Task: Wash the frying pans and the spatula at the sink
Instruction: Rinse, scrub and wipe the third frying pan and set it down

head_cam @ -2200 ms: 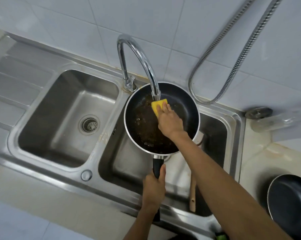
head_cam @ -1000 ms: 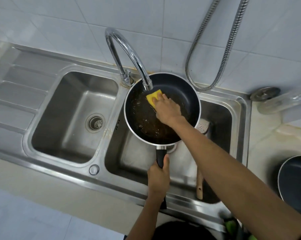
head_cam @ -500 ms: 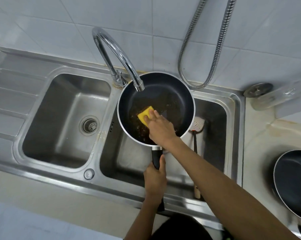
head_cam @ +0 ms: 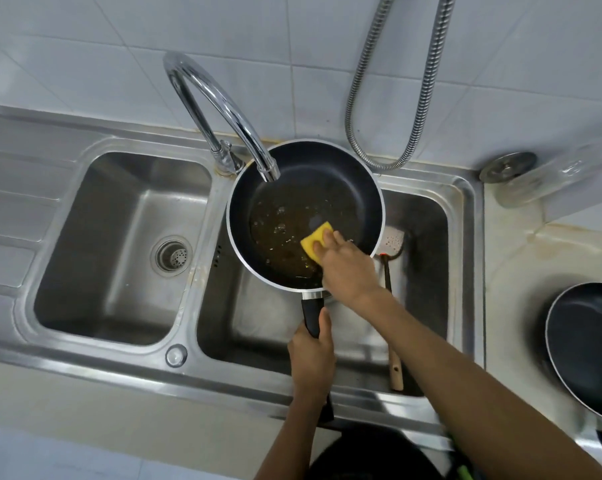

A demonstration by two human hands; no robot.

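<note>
Over the sink (head_cam: pixel 67 355), left hand (head_cam: pixel 311 358) clamped on the frying pan (head_cam: pixel 327 174), right hand (head_cam: pixel 348 268) pinching a sponge (head_cam: pixel 311 245) inside it

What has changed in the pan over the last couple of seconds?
The right hand has dragged the sponge from under the faucet spout back across the frying pan toward its handle side. Unchanged: the left hand grips the pan handle, the spatula lies in the right basin, the second pan sits on the counter.
</note>
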